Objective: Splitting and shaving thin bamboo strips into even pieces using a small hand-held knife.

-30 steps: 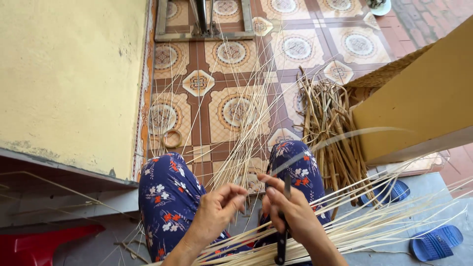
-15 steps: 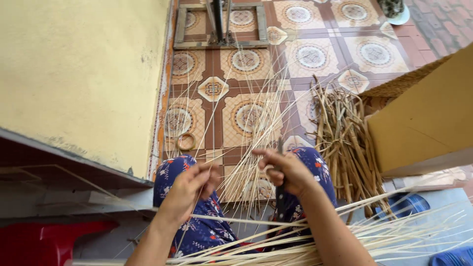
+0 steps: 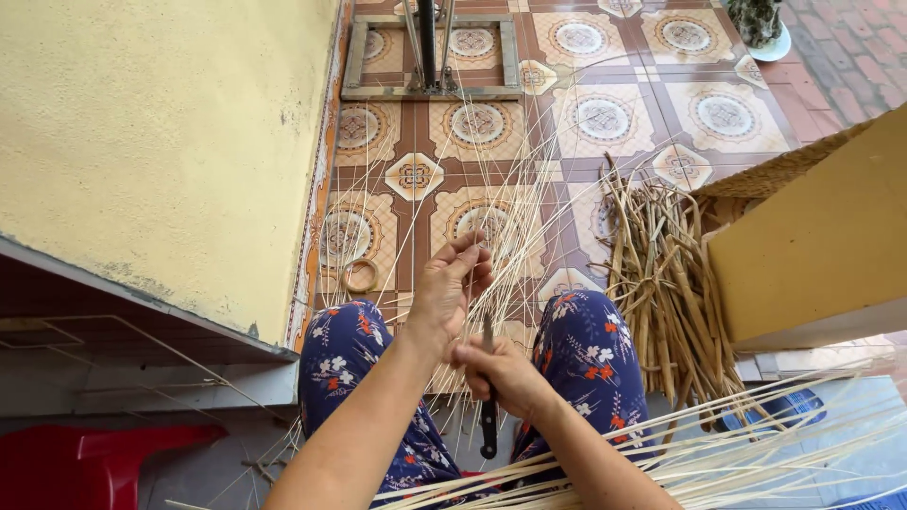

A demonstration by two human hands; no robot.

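The left hand [image 3: 449, 295] pinches thin pale bamboo strips [image 3: 501, 236] that fan out over the far tiled floor [image 3: 605, 123]. Just nearer, the right hand [image 3: 501, 373] is clenched around a dark-handled knife [image 3: 488, 416], between the person's floral-trousered knees [image 3: 590, 349].

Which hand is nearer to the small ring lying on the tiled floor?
Left. The left hand is just right of the ring, raised among the thin strips. The right hand sits lower and farther right, gripping the knife.

Thin pale strips [image 3: 510, 236] (fanned upright), dark-handled knife [image 3: 488, 416]
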